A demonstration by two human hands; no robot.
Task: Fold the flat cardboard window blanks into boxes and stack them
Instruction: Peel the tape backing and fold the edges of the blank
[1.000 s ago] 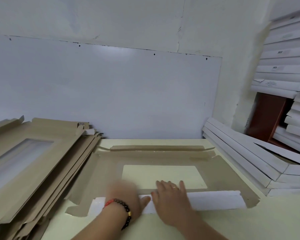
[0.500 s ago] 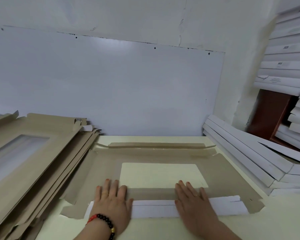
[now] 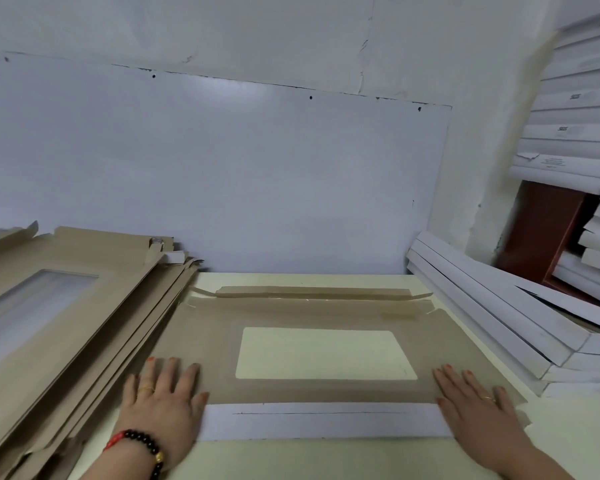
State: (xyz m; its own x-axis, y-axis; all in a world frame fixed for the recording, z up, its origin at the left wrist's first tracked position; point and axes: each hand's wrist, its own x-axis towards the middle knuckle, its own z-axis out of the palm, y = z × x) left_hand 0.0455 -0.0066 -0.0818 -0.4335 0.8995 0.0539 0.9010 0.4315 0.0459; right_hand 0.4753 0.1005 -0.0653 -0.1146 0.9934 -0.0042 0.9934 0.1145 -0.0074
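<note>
A brown cardboard window blank lies flat on the pale table, its rectangular window in the middle. Its near flap is folded over and shows its white side. My left hand, with a bead bracelet, presses flat on the left end of that fold. My right hand presses flat on the right end. The far flap is folded over too, brown side up.
A leaning pile of brown flat window blanks fills the left side. Folded white boxes are stacked at the right, with more white boxes piled higher behind. A white panel on the wall closes the table's far edge.
Both hands have slid apart along the folded near flap, from its middle out to its two ends. The flap now lies flatter.
</note>
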